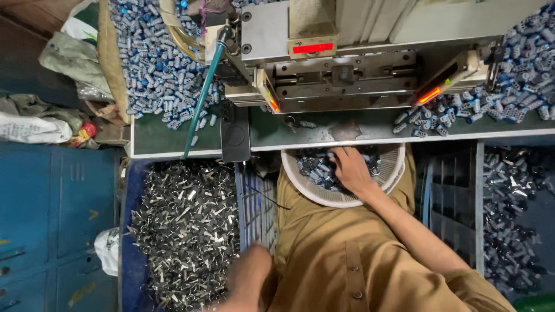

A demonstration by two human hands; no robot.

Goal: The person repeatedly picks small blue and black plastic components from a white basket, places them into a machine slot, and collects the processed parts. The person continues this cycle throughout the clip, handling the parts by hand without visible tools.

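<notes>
- Right hand (348, 169) reaches into the white basket (347, 199) on the lap, fingers curled among small blue parts (315, 167).
- Left hand (248, 277) is blurred beside the bin of metal clips (185, 225); its grip cannot be told.

Small blue-and-silver cylindrical parts (317, 169) lay jumbled in a round white perforated basket (341, 199), which rested on the person's lap just below the edge of the green tabletop (167, 138). The parts filled the half of the basket nearer the tabletop, lying at all angles and touching one another. The right hand (348, 169) rested palm-down among them inside the basket, fingers spread over the pile. The left hand (248, 274), blurred, lay well away from the basket, beside a bin of grey metal clips (185, 225).
</notes>
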